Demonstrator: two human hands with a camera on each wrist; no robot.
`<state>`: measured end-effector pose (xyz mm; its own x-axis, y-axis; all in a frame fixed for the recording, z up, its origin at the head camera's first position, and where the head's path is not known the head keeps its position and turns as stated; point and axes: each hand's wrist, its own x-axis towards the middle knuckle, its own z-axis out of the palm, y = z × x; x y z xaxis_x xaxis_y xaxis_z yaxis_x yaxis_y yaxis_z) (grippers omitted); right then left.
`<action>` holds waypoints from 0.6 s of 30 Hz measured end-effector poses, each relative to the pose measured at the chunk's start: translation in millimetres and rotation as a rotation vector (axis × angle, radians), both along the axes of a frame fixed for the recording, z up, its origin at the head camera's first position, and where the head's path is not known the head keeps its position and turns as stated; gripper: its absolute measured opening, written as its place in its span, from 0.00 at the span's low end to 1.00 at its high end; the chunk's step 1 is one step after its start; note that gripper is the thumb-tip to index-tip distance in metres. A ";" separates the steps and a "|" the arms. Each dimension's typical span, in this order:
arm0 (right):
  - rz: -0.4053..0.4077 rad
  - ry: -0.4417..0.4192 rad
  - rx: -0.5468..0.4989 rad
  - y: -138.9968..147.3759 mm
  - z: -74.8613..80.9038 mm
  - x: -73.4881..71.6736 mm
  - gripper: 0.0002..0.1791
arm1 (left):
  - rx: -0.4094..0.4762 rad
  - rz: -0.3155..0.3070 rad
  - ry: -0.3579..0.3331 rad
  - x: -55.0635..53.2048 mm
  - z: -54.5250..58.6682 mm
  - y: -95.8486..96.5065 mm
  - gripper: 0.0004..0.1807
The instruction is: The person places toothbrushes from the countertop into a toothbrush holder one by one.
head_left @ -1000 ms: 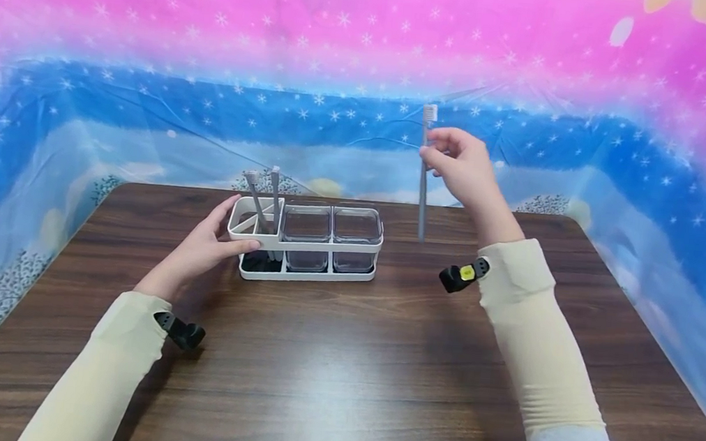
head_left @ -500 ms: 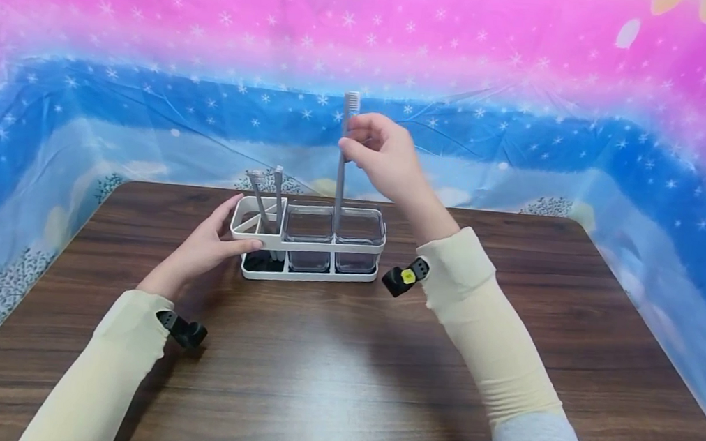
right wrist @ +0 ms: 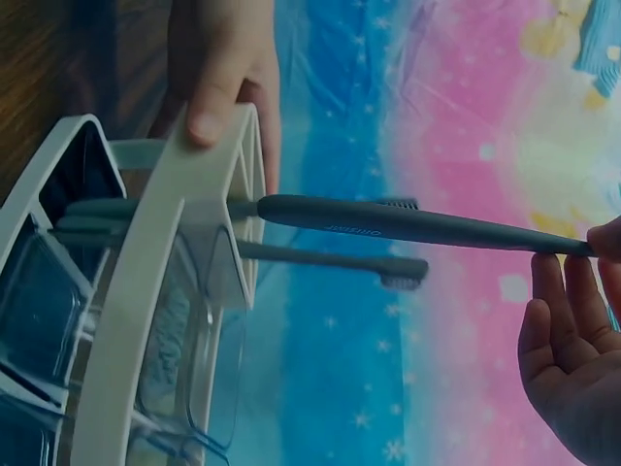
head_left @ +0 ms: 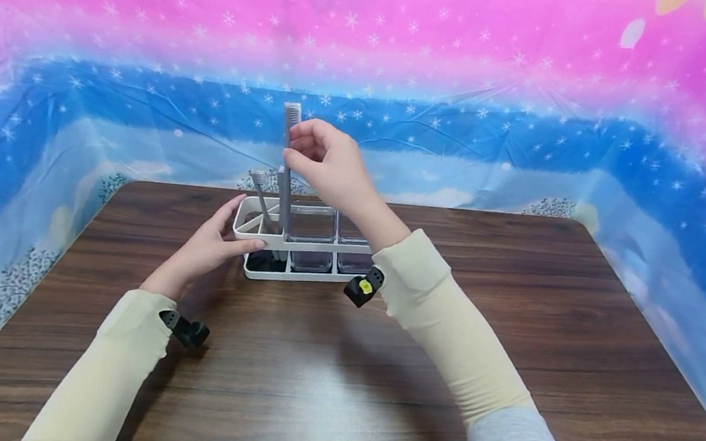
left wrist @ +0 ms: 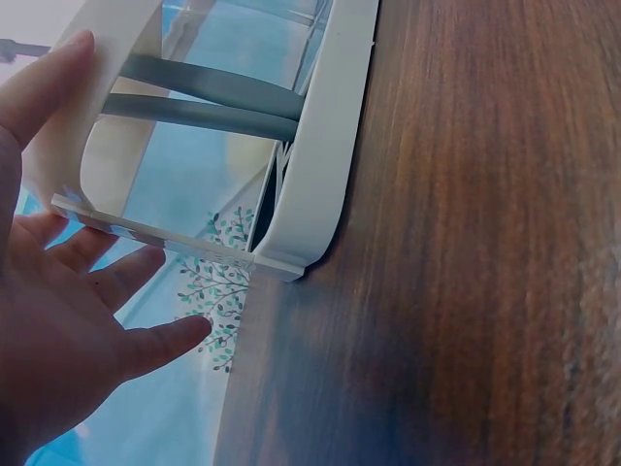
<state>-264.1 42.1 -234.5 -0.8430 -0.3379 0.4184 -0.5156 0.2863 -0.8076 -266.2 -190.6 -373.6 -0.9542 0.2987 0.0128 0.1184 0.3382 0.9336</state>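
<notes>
A white toothbrush holder [head_left: 309, 247] stands on the table. My left hand [head_left: 207, 244] grips its left end, thumb on the front of the upper rim and fingers around the side. Above that divided end, my right hand [head_left: 332, 166] pinches a grey toothbrush [right wrist: 388, 219] near its head, upright with bristles at the top. In the right wrist view, the handle's lower end is right at the compartment opening. Two more grey toothbrushes stand in the divided section; one [head_left: 262, 195] leans left, while the held brush partly covers the other [right wrist: 335, 259].
Two clear cups sit in the holder, the middle cup [head_left: 311, 225] and the right cup [head_left: 352, 229], the latter partly behind my right forearm. The brown wooden table [head_left: 289, 369] ends just beyond the holder, where a patterned cloth [head_left: 513, 122] hangs.
My right hand has moved left with the toothbrush, from right of the holder to over its left section, and slightly lower. My left hand has kept its hold.
</notes>
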 end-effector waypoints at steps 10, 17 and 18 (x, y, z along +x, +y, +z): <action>-0.011 0.038 0.038 -15.8 -12.9 0.2 0.13 | -0.002 -0.006 0.019 -0.7 -0.9 0.1 0.53; -0.001 0.058 0.091 -23.5 -31.4 0.0 0.13 | 0.015 0.000 0.017 -1.3 -1.1 0.9 0.53; 0.003 0.061 0.100 -24.5 -34.2 0.3 0.13 | 0.018 -0.001 0.015 -1.3 -1.1 0.9 0.53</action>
